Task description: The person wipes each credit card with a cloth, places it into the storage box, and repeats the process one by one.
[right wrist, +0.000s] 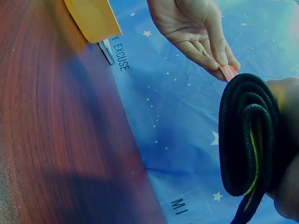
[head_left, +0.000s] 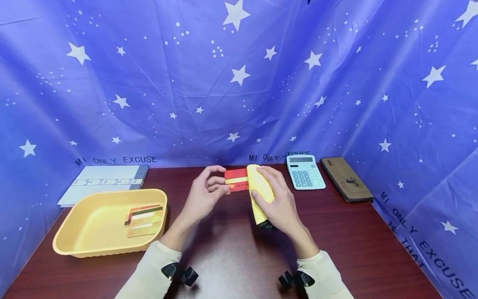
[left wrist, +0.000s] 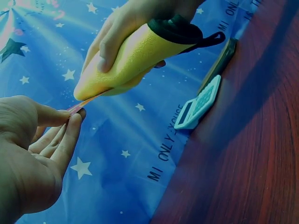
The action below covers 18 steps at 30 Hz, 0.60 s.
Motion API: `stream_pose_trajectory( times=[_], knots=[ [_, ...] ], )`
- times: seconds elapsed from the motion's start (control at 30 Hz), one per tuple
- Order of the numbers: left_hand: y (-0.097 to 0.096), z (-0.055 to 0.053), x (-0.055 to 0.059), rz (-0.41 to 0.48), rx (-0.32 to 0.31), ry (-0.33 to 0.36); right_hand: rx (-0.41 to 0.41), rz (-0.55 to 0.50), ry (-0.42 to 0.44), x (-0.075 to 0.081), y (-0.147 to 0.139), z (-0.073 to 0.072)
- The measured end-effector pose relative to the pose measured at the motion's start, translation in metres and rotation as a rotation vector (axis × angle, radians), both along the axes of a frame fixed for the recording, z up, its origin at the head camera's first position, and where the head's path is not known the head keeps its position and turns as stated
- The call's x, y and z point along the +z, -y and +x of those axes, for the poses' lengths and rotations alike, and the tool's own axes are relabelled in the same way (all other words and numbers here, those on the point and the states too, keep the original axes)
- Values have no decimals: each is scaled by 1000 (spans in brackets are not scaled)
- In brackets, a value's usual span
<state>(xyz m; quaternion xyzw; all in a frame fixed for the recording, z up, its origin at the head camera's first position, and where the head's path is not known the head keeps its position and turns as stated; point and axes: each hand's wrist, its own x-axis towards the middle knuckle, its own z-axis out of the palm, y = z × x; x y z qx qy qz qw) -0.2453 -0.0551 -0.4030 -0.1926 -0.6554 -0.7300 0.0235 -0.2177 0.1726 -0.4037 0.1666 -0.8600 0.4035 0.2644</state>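
My left hand pinches a red card with a yellow stripe between thumb and fingers. The card's far end meets a rolled yellow cloth, which hides part of its edge. Around that cloth the fingers and thumb of my right hand are wrapped, holding it over the table. From the right wrist, the roll's black trimmed end shows several folded layers, and a black loop hangs off it in the left wrist view.
A yellow tray at the left contains several cards. Behind it lies a white, grey-edged flat item. A light blue calculator and a brown zipped case lie at the back right, before a starry blue curtain.
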Motion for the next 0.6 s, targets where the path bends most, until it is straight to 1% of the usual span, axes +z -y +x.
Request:
stream_pose_trajectory(
  times=[0.2, 0.4, 0.6],
  knots=[
    [-3, 1, 0, -8, 3, 6, 19, -10, -37, -2, 2, 0],
    [-5, 2, -1, -19, 12, 4, 32, -18, -42, -3, 6, 1],
    [-9, 2, -4, -32, 7, 1, 57, 16, -36, -6, 11, 2]
  ],
)
